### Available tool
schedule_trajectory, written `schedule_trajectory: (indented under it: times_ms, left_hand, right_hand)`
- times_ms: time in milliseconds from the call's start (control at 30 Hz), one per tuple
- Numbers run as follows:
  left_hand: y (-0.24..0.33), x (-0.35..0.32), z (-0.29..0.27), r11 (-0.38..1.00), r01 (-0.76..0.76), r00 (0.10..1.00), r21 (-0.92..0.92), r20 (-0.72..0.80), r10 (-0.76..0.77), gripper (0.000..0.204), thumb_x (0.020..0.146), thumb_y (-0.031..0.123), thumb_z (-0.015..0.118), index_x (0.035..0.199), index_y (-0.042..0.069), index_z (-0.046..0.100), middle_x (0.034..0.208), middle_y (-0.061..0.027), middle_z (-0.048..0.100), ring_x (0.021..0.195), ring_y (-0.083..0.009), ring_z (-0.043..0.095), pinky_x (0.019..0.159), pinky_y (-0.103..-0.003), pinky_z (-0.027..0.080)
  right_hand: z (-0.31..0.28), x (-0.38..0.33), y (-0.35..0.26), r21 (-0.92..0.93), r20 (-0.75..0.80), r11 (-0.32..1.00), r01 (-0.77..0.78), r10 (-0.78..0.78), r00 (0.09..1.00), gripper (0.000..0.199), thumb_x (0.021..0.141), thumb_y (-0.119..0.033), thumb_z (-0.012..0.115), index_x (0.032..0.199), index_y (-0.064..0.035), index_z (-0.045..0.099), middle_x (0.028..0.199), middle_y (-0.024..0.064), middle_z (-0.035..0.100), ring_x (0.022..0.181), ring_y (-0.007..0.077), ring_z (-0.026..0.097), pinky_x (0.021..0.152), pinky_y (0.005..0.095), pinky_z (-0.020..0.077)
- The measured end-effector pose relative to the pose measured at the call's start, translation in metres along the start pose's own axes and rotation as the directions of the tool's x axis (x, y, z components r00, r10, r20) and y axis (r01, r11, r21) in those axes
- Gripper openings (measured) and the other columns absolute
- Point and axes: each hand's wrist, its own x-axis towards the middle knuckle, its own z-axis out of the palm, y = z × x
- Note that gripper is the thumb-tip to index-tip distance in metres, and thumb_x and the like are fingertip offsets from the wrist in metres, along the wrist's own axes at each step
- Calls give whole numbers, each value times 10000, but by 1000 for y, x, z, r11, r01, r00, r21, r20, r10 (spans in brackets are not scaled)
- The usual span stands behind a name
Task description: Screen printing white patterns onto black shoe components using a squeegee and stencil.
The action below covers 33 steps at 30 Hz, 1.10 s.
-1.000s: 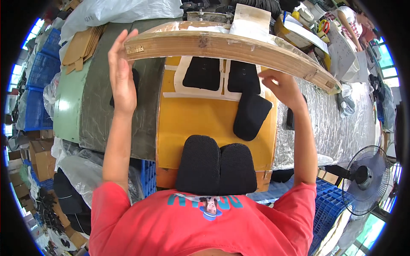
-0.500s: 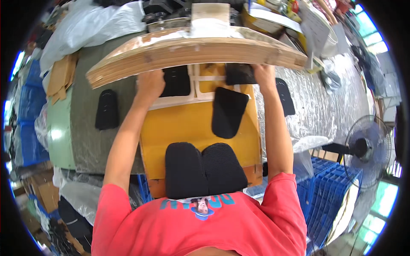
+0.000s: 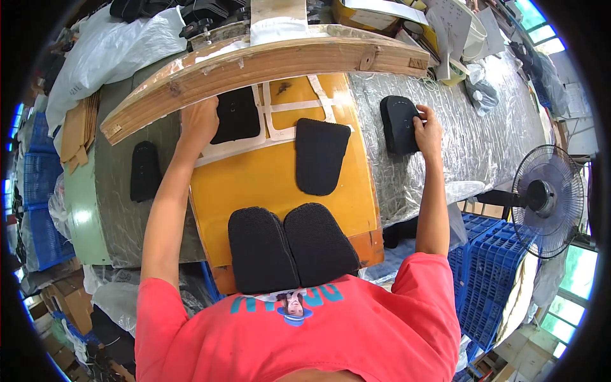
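My right hand (image 3: 429, 132) grips the right edge of a black pad (image 3: 400, 121) on the silvery sheet, thumb and fingers closed on it; the pad looks thick, perhaps a stack. My left hand (image 3: 200, 122) is at the lower edge of a curved wooden beam (image 3: 267, 63), beside a black pad (image 3: 237, 120) lying in a white outlined slot of the yellow board (image 3: 248, 178). Its fingers are mostly hidden. Another black pad (image 3: 320, 156) lies loose on the board. Two larger black pads (image 3: 261, 248) rest side by side at the board's near end, against my shirt.
A further black pad (image 3: 146, 172) lies on the left of the table. Blue crates (image 3: 484, 274) and a fan (image 3: 541, 194) stand at the right. A white plastic bag (image 3: 121, 57) sits at the far left, and boxes (image 3: 375, 16) stand at the back.
My right hand has moved right, from a black pad at the beam to the pad on the silvery sheet. The pad at the beam's right is gone from the board. My left hand stays at the beam.
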Motion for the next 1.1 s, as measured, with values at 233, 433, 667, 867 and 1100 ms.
schedule_trajectory:
  times_ms: [233,433,667,867,1100]
  left_hand:
    - [11,2,-7,990,91,996,-107,16,-90,106,830,53,626,915,7,585,899,-217,610,911,-408,585,809,-480,448]
    - [-3,3,-2,983,181,961,-15,216,-173,98,813,66,624,860,-14,655,835,-238,653,818,-419,633,728,-504,489]
    - [4,-29,-50,746,413,896,-522,85,-436,195,884,29,546,1066,3,610,1055,-248,633,1059,-416,588,901,-450,466]
    - [-95,-121,-112,292,554,658,-779,195,-728,303,818,2,618,1113,40,567,1028,-96,603,979,-173,569,847,-301,467]
    - [-192,-181,-115,346,609,674,-714,236,-700,293,862,-51,560,1139,44,537,894,-31,611,841,-111,563,756,-257,449]
  right_hand:
    - [-2,2,-12,-216,-92,967,134,-156,983,412,843,-166,651,1225,-37,563,1179,215,575,1116,393,535,967,437,433]
    - [31,40,-29,-200,315,939,280,-209,926,888,589,-365,824,1365,-65,511,1281,235,545,1191,383,528,1009,426,438]
    - [15,58,-15,-296,388,935,193,-67,919,753,491,-294,852,1185,-70,665,1088,209,607,1036,362,614,935,419,489]
    - [9,50,-27,-396,322,886,239,-110,940,775,537,-334,866,1235,-85,636,1208,200,576,1101,367,587,985,417,454]
    - [-9,-58,-198,211,599,771,601,-588,544,594,627,25,763,1190,-112,635,1232,89,604,1157,310,539,972,395,424]
